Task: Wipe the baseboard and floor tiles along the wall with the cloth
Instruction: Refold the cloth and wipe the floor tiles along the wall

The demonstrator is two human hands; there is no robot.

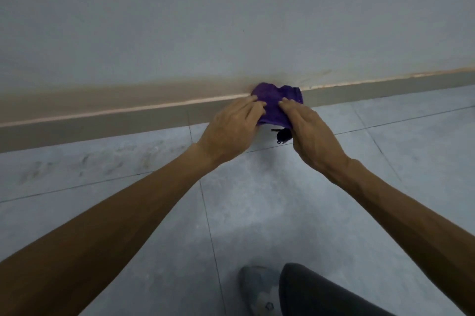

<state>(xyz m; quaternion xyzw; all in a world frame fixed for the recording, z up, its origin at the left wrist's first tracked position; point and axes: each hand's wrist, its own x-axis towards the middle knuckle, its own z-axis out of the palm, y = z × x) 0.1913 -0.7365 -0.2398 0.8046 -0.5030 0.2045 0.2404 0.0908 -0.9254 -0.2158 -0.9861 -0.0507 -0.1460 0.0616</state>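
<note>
Purple cloth [276,106] bunched up, pressed against the baseboard [102,122] at its top edge, slightly right of frame centre. Cloth overlaps the baseboard's lit upper lip and the bottom strip of the wall [231,20]. Left hand [231,133] lies on the cloth's left side, fingers stretched forward and flat over the fabric, thumb side tucked near the cloth's lower edge. Right hand [312,135] covers the cloth's right side, fingers close together, pointing up-left onto the fabric. Both hands press on the cloth; whether either one actually clamps it cannot be told, since palms hide the underside. A small dark bit [282,137] hangs or lies just below the cloth, between the hands, too unclear to identify. Baseboard runs diagonally, lower at left, higher at right, grey-beige, with brownish staining on the wall just above it near the cloth. Floor tiles [257,213] grey, thin dark grout lines; smudgy marks on tiles at left near the baseboard. Both forearms bare. Bottom of frame: a grey shoe [257,290] and a dark trouser leg [321,292].
</note>
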